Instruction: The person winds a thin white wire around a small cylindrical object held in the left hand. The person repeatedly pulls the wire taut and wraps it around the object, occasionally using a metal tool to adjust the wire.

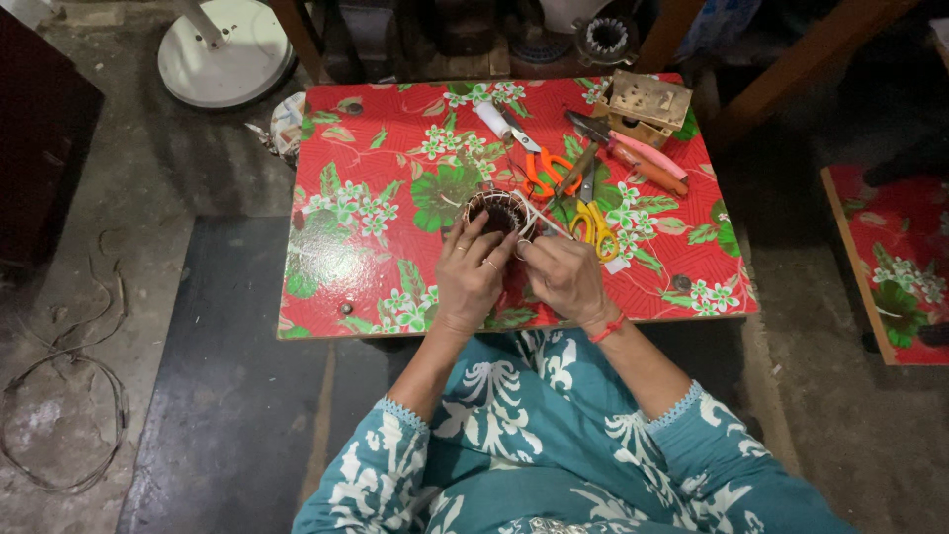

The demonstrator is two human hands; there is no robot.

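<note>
A small round coil-wound ring (497,210), dark with copper wire, rests on the low table (366,198) that has a red flowered cover. My left hand (473,274) holds its near left side with the fingertips. Beside it my right hand (565,275) pinches a thin white string (547,222) that runs up across the ring's right edge. Both wrists lie over the table's near edge.
Orange-handled scissors (540,164), yellow-handled scissors (594,223), a white thread spool (491,118), pink-handled pliers (643,156) and a small wooden block (647,103) lie behind the ring. A white fan base (227,51) stands at far left. Loose wire (69,396) lies on the floor.
</note>
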